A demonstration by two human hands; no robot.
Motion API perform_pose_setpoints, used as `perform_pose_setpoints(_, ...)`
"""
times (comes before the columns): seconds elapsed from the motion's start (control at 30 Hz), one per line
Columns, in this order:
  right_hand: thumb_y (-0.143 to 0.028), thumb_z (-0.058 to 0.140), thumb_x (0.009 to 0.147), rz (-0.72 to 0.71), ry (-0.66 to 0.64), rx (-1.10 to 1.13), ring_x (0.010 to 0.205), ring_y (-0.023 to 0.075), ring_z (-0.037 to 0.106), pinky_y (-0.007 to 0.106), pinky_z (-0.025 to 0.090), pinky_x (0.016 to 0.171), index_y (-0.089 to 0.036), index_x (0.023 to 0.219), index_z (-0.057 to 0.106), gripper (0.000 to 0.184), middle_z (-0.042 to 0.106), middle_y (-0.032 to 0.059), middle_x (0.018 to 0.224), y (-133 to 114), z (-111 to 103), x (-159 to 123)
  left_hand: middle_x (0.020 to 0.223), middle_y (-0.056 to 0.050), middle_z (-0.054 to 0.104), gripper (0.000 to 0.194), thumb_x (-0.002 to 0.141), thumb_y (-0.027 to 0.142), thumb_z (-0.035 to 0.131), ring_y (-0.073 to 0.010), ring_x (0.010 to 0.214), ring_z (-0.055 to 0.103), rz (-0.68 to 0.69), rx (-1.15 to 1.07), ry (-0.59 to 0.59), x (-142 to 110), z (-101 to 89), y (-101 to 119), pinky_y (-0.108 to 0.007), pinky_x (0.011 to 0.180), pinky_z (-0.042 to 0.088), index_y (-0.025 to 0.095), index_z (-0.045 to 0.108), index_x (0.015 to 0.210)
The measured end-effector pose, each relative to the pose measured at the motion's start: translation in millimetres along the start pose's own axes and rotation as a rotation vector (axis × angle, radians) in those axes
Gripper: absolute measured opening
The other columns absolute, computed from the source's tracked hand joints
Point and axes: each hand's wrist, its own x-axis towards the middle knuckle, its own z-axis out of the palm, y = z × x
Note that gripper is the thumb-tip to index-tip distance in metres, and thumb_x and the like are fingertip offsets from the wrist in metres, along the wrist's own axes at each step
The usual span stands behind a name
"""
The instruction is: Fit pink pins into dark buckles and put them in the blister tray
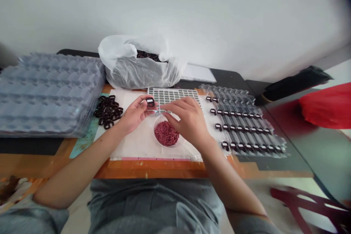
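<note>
Gripping a small black plastic clip point(150, 102), the left hand point(134, 114) is working just beside the perforated grey tray point(174, 95), while the unclenched right hand point(186, 121) is hovering above the round dish of red strands point(155, 128).

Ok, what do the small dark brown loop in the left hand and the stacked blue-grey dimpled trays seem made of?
The small dark brown loop looks like moulded plastic, with a glossy highlight, though too small to be sure. The stacked blue-grey dimpled trays look like formed plastic, shiny, see-through at the edges.
</note>
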Motion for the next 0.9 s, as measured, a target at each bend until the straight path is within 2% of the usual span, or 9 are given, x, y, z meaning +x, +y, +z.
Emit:
perform_pose_setpoints(0.13,-0.022,0.063,0.090,-0.067,-0.377,-0.052,0.085,0.0199,0.054,0.034,0.034,0.077,-0.024,0.095,0.074,0.012,0.074,0.0001,0.088,5,4,-17,0.096,-0.003,0.073,0.039,0.076,0.044,0.078,-0.0124,0.081,0.067,0.003,0.011,0.022,1,-1.6,-2,-0.025,0.078,0.052,0.021,0.064,0.105)
perform_pose_setpoints(0.23,-0.024,0.069,0.086,-0.066,-0.483,-0.091,0.087,0.0207,0.054,0.034,0.032,0.077,-0.023,0.093,0.074,0.009,0.074,0.0023,0.089,2,14,-23,0.097,-0.004,0.073,0.039,0.077,0.043,0.077,-0.0125,0.080,0.067,-0.003,0.025,0.005,0,-0.4,-2,-0.026,0.078,0.052,0.021,0.063,0.106)
perform_pose_setpoints(0.37,-0.022,0.071,0.084,-0.056,-0.430,-0.129,0.084,0.0197,0.053,0.034,0.029,0.076,-0.023,0.084,0.074,0.004,0.073,0.0015,0.081,1,22,-23,0.097,-0.005,0.073,0.038,0.077,0.041,0.078,-0.0129,0.080,0.066,-0.013,0.031,0.009,0,0.0,-2,-0.026,0.076,0.051,0.020,0.064,0.105)
perform_pose_setpoints(0.47,-0.023,0.071,0.083,-0.079,-0.387,-0.152,0.080,0.0192,0.052,0.035,0.028,0.075,-0.022,0.077,0.074,0.006,0.073,0.0015,0.077,2,24,-22,0.096,-0.005,0.072,0.038,0.077,0.041,0.078,-0.0132,0.080,0.066,-0.014,0.041,0.010,-1,0.2,-3,-0.027,0.076,0.051,0.019,0.064,0.105)
perform_pose_setpoints(0.57,-0.026,0.073,0.081,-0.099,-0.365,-0.157,0.080,0.0189,0.052,0.035,0.029,0.076,-0.022,0.076,0.074,0.006,0.072,0.0023,0.076,4,25,-23,0.096,-0.006,0.072,0.039,0.077,0.041,0.077,-0.0136,0.080,0.066,-0.022,0.050,0.004,-1,0.9,-3,-0.027,0.075,0.051,0.019,0.064,0.105)
perform_pose_setpoints(0.9,-0.017,0.070,0.081,-0.066,-0.341,-0.145,0.078,0.0187,0.051,0.035,0.029,0.079,-0.023,0.075,0.074,0.010,0.072,0.0000,0.075,6,27,-24,0.097,-0.005,0.073,0.038,0.076,0.042,0.078,-0.0133,0.080,0.066,-0.027,0.063,0.013,-2,1.3,-4,-0.026,0.075,0.051,0.020,0.065,0.105)
